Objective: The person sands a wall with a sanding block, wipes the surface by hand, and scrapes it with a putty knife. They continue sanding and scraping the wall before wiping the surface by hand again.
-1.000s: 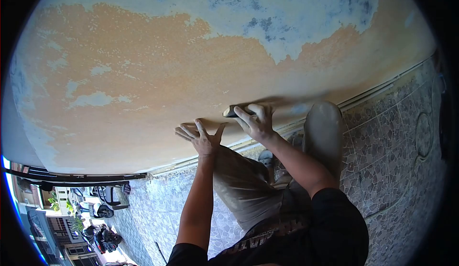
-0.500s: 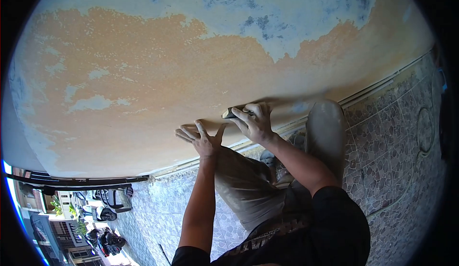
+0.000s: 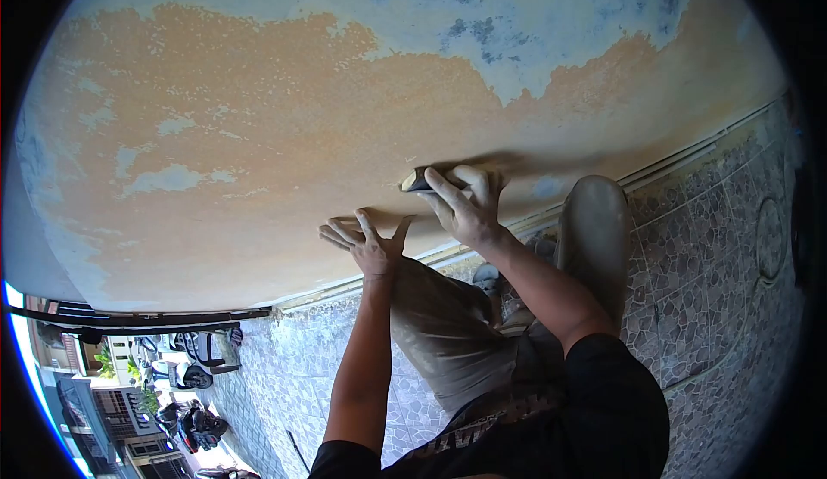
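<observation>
My right hand (image 3: 468,205) grips a sanding block (image 3: 415,180), a dark sheet wrapped round a pale core, and holds it against the wall (image 3: 284,126). Dust coats the fingers, which hide much of the block. Lower on the wall and to the left, my left hand (image 3: 372,246) rests with its fingers spread and nothing in it. Around both hands the wall is patchy, with peach-orange areas and ragged pale blue-white ones.
My bent knees, one trouser leg (image 3: 596,220) on the right, stand close to the wall's base. A thin ledge (image 3: 319,296) runs along that base. Stone-patterned floor tiles (image 3: 680,272) spread behind me. Parked motorcycles (image 3: 191,425) show at lower left.
My right hand has moved slightly up the wall with the sanding block, its fingers more arched. My left hand stays spread in nearly the same place. The view has shifted a little.
</observation>
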The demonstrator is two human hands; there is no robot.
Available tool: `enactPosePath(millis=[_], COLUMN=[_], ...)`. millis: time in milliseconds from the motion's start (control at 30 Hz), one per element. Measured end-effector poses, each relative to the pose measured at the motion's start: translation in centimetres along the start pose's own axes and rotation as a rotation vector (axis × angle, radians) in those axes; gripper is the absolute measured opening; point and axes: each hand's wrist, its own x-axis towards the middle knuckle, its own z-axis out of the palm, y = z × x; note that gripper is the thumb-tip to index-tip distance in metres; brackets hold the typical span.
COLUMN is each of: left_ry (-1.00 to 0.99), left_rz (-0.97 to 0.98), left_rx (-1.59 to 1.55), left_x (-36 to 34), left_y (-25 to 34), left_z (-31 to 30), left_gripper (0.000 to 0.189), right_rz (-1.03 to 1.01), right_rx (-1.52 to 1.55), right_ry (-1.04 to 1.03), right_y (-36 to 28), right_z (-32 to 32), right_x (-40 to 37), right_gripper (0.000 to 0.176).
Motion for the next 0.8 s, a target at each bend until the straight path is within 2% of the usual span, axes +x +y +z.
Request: enactPosePath(millis=[100, 167, 233, 300, 367, 433, 533, 567, 633, 700, 767, 800], left_ry=[0.022, 0.029, 0.038, 0.033, 0.007, -0.001, 0.015, 0.018, 0.018, 0.027, 0.026, 0.014], left_rz=[0.016, 0.045, 0.059, 0.069, 0.050, 0.024, 0.039, 0.035, 0.045, 0.033, 0.027, 0.013], left_rx=[-0.001, -0.005, -0.001, 0.001, 0.006, 0.011, 0.007, 0.001, 0.011, -0.007, -0.015, -0.011], left_x=[-0.1, 0.2, 0.1, 0.1, 0.0, -0.1, -0.1, 0.0, 0.0, 0.2, 0.2, 0.5], left_y=[-0.2, -0.2, -0.3, -0.3, -0.2, -0.1, -0.1, 0.0, -0.2, 0.1, 0.0, 0.3], left_z=[0.4, 0.4, 0.5, 0.4, 0.1, 0.1, 0.3, 0.3, 0.4, 0.4, 0.2, 0.0], left_gripper=[0.136, 0.138, 0.138, 0.139, 0.140, 0.140, 0.141, 0.141, 0.140, 0.135, 0.131, 0.132], right_rz=[0.184, 0.187, 0.065, -0.109, -0.026, 0.157, 0.193, 0.187, 0.098, -0.112, -0.060, 0.024], right_rx=[-0.014, -0.037, 0.000, -0.025, -0.012, 0.076, 0.016, 0.012, -0.012, -0.116, -0.044, -0.029], right_ry=[0.267, 0.278, 0.130, -0.085, -0.067, 0.098, 0.360, 0.358, 0.194, -0.039, -0.070, -0.013], right_y=[0.8, 0.5, 0.4, -0.5, -1.1, -1.2, 1.4, 1.7, 2.0, 1.0, 0.3, -0.2], right_z=[-1.5, -0.9, 1.4, 1.1, 1.4, -0.4, -1.8, -1.4, 0.6, 0.7, 0.9, 0.3], right_x=[5.3, 4.1, -1.2, -2.7, -2.1, 2.3, 6.3, 5.2, 0.1, -2.6, -2.8, -1.1], right_gripper=[0.064, 0.063, 0.065, 0.066, 0.065, 0.062, 0.064, 0.064, 0.064, 0.061, 0.059, 0.058])
